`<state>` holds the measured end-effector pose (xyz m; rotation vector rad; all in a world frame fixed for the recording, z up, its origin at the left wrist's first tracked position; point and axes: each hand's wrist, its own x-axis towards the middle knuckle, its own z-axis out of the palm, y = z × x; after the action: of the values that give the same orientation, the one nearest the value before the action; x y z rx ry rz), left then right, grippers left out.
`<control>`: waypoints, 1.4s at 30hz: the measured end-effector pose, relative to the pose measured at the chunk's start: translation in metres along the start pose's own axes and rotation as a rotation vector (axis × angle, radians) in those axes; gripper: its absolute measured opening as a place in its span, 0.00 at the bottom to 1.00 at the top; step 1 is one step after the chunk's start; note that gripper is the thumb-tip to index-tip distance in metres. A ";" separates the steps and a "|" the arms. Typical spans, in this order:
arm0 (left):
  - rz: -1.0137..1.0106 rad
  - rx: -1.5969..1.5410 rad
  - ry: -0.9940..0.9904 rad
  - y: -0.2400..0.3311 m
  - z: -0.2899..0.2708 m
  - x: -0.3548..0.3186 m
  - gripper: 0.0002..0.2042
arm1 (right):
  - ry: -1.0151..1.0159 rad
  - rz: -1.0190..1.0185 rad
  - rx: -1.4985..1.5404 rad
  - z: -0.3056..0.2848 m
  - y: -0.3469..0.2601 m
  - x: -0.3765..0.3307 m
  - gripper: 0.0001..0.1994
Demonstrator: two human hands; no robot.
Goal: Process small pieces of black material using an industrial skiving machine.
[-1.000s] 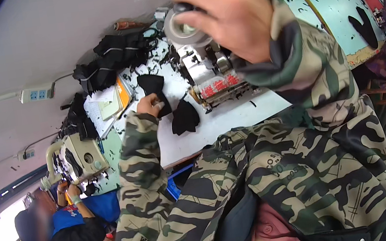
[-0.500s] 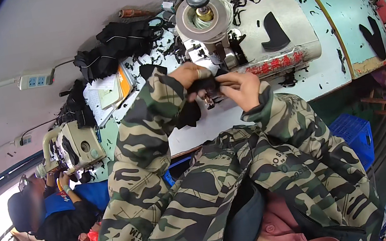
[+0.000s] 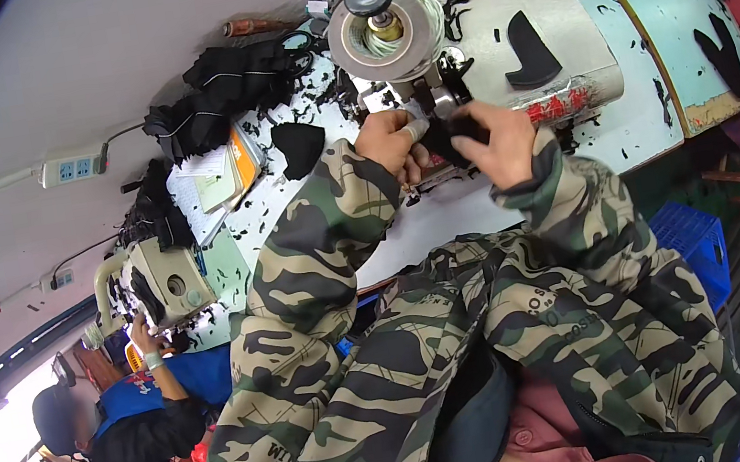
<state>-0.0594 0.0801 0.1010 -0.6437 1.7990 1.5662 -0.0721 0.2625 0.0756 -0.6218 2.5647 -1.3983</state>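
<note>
From camouflage sleeves (image 3: 302, 261), left hand (image 3: 391, 144) and right hand (image 3: 503, 142) at black cloth (image 3: 442, 146)

Over the white table (image 3: 432, 223), left curled and right bent beside the cloth, too hidden to tell whether gripping it. Just beyond, a pale machine (image 3: 575, 29) with a grey disc (image 3: 346, 39) and, on top, a curved black piece (image 3: 534, 55). Farther left, a blue-clad co-worker (image 3: 183, 381) at a cream machine (image 3: 179, 276).

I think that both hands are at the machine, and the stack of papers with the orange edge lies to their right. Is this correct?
Not entirely: the left hand and right hand are at the machine, but the head view shows the stack of papers to their left.
</note>
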 end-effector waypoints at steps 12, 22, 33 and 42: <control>0.092 1.024 0.331 -0.170 -0.053 -0.014 0.17 | 0.293 -0.286 -0.566 -0.096 0.037 0.017 0.11; 0.578 0.839 -0.151 -0.063 -0.037 -0.057 0.13 | -0.427 -0.238 0.405 -0.023 -0.003 -0.028 0.09; -0.127 0.134 -0.232 -0.001 -0.037 0.003 0.10 | -0.198 0.202 0.550 0.033 -0.009 -0.018 0.13; -0.064 0.020 -0.330 -0.001 -0.059 0.039 0.07 | -0.275 0.722 1.401 0.041 -0.016 -0.004 0.17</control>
<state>-0.0936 0.0243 0.0753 -0.4005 1.5314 1.5100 -0.0507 0.2256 0.0657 0.3065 0.8956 -2.0168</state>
